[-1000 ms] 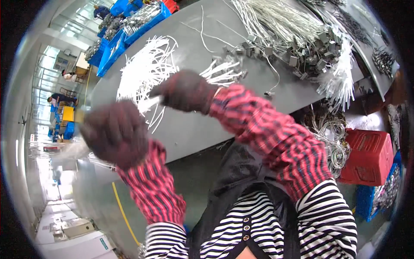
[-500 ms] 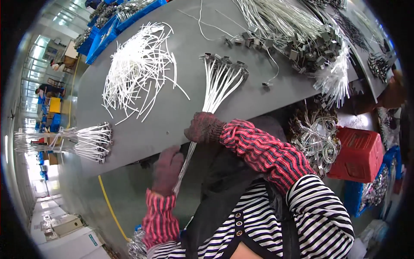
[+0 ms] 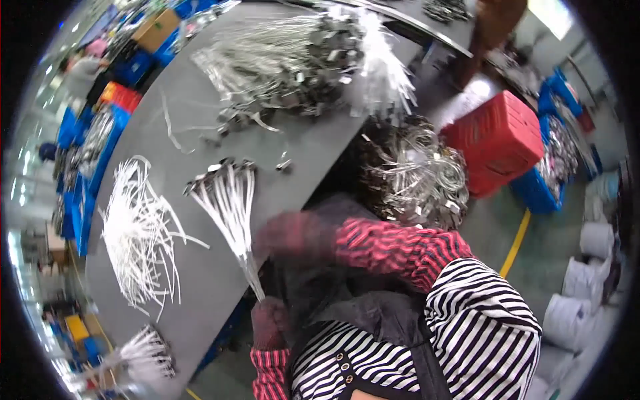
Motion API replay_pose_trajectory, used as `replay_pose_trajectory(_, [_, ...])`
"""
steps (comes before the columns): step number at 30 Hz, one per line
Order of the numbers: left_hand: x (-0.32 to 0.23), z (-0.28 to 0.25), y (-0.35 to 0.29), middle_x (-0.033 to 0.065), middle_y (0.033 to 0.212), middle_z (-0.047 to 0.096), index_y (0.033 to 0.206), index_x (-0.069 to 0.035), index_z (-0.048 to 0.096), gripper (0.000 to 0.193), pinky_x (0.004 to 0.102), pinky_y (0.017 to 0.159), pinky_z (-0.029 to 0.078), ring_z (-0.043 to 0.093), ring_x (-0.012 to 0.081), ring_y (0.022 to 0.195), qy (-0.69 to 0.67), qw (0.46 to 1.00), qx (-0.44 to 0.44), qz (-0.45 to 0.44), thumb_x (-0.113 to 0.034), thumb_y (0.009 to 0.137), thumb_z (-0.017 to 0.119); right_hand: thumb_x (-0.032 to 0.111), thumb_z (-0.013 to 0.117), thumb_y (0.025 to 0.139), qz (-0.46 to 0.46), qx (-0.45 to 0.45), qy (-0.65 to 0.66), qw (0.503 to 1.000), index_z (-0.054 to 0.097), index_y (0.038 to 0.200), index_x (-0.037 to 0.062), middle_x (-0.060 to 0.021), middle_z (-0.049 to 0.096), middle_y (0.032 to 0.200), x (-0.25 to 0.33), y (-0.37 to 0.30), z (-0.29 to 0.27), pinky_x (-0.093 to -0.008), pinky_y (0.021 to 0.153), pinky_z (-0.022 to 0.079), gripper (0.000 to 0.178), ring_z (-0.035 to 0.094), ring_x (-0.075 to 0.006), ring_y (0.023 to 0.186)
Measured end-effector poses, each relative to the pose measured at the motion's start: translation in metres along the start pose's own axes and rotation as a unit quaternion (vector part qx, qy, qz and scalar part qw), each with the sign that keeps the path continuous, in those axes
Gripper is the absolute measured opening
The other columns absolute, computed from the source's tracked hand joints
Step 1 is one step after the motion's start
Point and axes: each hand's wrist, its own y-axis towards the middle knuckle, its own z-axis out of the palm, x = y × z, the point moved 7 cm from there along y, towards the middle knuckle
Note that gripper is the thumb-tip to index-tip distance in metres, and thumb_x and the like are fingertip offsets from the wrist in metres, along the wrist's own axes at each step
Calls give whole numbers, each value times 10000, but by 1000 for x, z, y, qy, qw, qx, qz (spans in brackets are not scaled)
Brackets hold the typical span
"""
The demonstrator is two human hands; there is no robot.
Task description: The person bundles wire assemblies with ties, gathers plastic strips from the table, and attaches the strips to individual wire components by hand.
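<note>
A bundle of white cables [image 3: 230,213] with dark clip-like ends lies fanned out on the grey table, its lower part drawn together. Around the bundle's narrow tail, near the table edge, my left hand [image 3: 270,323] is closed in a dark red glove. My right hand [image 3: 293,237], gloved alike, is beside the bundle's gathered part on the right. Motion smears its fingers, so their pose is unclear.
A loose heap of white tubes [image 3: 143,233] lies left on the table [image 3: 200,287]. A large pile of clipped cables [image 3: 287,67] is at the back, another cable bundle [image 3: 147,353] at the near left. Coiled cables [image 3: 420,173] and a red crate [image 3: 497,143] stand to the right.
My right hand has come off the bundle and moved to its right side. My left hand has taken hold of the tail. The whole view has swung to the right.
</note>
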Motion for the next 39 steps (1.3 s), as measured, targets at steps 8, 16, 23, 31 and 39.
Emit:
replay_pose_trajectory(8, [7, 17, -15, -50, 516, 342, 774, -121, 581, 217, 280, 338, 244, 322, 96, 374, -470, 777, -20, -419, -269, 933, 589, 379, 744, 838, 583, -492, -36, 645, 674, 1097, 58, -167, 691, 999, -205, -258, -175, -406, 890, 513, 418, 660, -299, 981])
replay_pose_trajectory(16, [-16, 1, -3, -53, 512, 322, 780, -131, 568, 224, 272, 328, 222, 296, 100, 351, -399, 855, 9, -332, -288, 934, 612, 353, 735, 798, 616, -414, -151, 653, 680, 1101, 75, -201, 685, 1009, -271, -275, -221, -462, 877, 494, 416, 644, -379, 981])
replay_pose_trajectory(23, [-25, -2, -1, -50, 525, 326, 825, -122, 566, 188, 266, 331, 223, 308, 102, 365, -481, 798, 6, -362, -267, 945, 567, 241, 586, 896, 439, -210, -322, 812, 688, 865, 102, -122, 680, 840, -190, -149, -99, -419, 650, 541, 175, 667, -301, 750])
replay_pose_trajectory(31, [-37, -13, -1, -47, 575, 410, 833, -107, 554, 161, 249, 349, 265, 365, 79, 393, -400, 865, 9, -303, -209, 956, 536, 201, 599, 861, 106, 262, 283, 916, 734, 1053, 56, -178, 727, 1004, 72, -34, 168, -419, 798, 551, 276, 702, -341, 883])
replay_pose_trajectory(39, [-42, 21, -16, -39, 669, 451, 1102, -132, 568, 169, 221, 355, 270, 375, 59, 432, -621, 650, -29, -436, -234, 1027, 456, 196, 608, 924, 339, 246, 535, 734, 648, 1170, 13, -92, 704, 992, 42, -38, 95, -380, 830, 520, 309, 636, -184, 894])
